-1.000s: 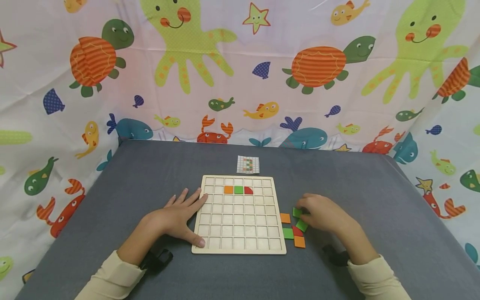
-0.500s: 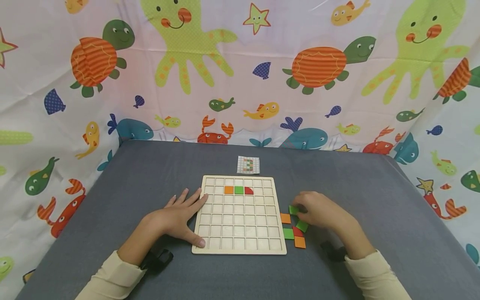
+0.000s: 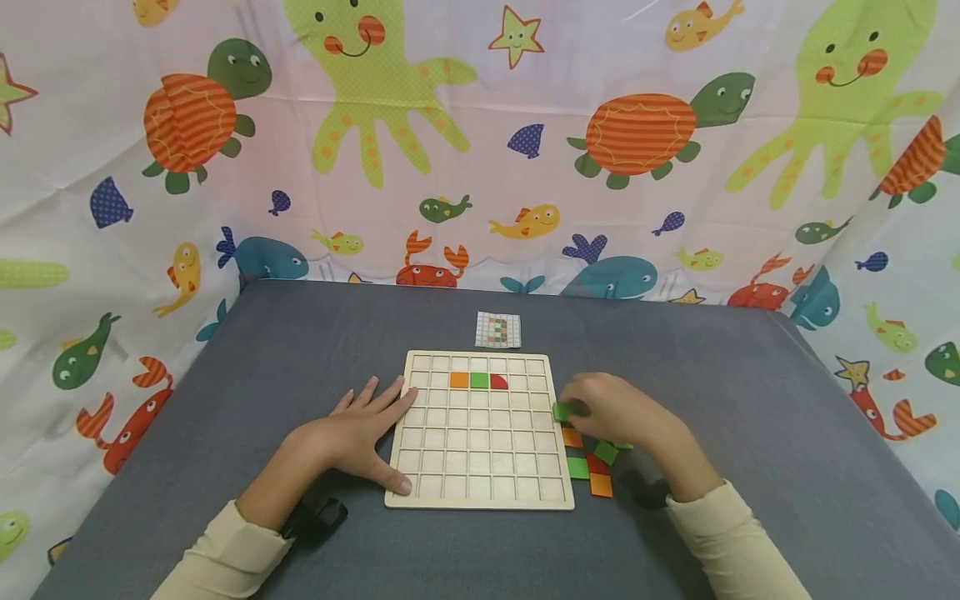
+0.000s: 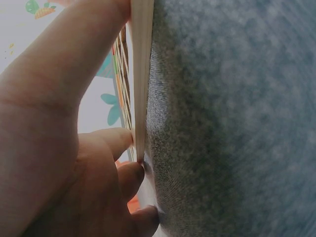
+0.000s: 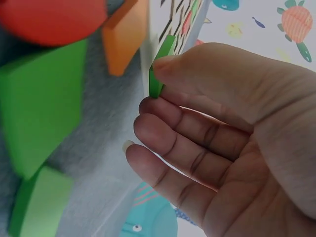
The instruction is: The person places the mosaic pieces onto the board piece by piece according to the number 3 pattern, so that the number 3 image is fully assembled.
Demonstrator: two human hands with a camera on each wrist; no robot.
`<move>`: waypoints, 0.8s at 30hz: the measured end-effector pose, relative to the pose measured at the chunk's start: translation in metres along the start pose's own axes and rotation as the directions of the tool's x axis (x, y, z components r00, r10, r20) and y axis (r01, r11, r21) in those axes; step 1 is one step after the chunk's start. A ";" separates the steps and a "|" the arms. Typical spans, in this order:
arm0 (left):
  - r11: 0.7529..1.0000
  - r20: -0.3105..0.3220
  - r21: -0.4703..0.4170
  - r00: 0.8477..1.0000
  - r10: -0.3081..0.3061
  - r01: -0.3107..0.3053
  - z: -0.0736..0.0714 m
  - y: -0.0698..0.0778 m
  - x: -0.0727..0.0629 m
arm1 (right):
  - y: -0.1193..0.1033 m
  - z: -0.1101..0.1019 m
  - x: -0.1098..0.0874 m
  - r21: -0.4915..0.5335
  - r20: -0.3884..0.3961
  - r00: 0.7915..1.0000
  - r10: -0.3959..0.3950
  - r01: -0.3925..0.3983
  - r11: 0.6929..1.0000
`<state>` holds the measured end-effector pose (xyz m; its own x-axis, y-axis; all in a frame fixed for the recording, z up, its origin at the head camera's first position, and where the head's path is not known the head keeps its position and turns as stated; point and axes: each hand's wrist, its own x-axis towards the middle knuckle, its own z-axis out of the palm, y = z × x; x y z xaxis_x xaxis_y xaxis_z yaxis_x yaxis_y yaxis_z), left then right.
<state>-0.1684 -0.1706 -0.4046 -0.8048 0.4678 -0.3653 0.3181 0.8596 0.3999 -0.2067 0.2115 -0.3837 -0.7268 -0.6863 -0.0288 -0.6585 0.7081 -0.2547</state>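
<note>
A wooden grid board (image 3: 480, 462) lies on the grey-covered table. In one of its upper rows sit an orange square tile (image 3: 459, 380), a green square tile (image 3: 479, 380) and a red rounded tile (image 3: 498, 382). My left hand (image 3: 348, 442) rests spread on the board's left edge, thumb near the lower corner; the left wrist view shows the fingertips at the board's side (image 4: 140, 89). Between thumb and fingertips my right hand (image 3: 626, 408) pinches another green square tile (image 5: 167, 47), which overlaps the board's right edge in the head view. The other right fingers are loosely bent.
Beside the board's right edge lie loose tiles: orange ones (image 3: 601, 485), green ones (image 3: 577, 467) and a red one (image 3: 597, 463). Behind the board is a small card (image 3: 498, 330) printed with a coloured grid. A sea-animal curtain (image 3: 480, 167) surrounds the table.
My right hand has moved left and slightly away from me, carrying the green tile from the loose tiles to the board's right edge. The left hand has stayed in place.
</note>
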 end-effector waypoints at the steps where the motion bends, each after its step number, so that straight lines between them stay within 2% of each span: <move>1: 1.000 0.001 -0.002 1.000 0.001 -0.001 0.000 0.000 0.000 | -0.001 0.000 0.002 0.001 -0.003 1.000 -0.009 0.009 1.000; 9: 1.000 0.007 -0.011 1.000 -0.004 0.004 0.000 0.001 -0.001 | -0.013 -0.001 0.019 0.038 0.005 0.999 -0.034 0.034 0.999; 18: 1.000 0.004 0.001 1.000 -0.012 0.012 0.001 0.001 0.000 | -0.022 0.001 0.043 0.040 0.016 0.993 -0.116 0.116 0.992; 24: 1.000 0.005 0.008 1.000 -0.014 0.014 0.002 -0.001 0.001 | -0.027 0.003 0.055 0.043 0.019 0.990 -0.137 0.136 0.990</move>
<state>-0.1686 -0.1707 -0.4067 -0.8065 0.4571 -0.3750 0.3113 0.8675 0.3880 -0.2281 0.1541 -0.3811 -0.6257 -0.7800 -0.0115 -0.7426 0.6001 -0.2975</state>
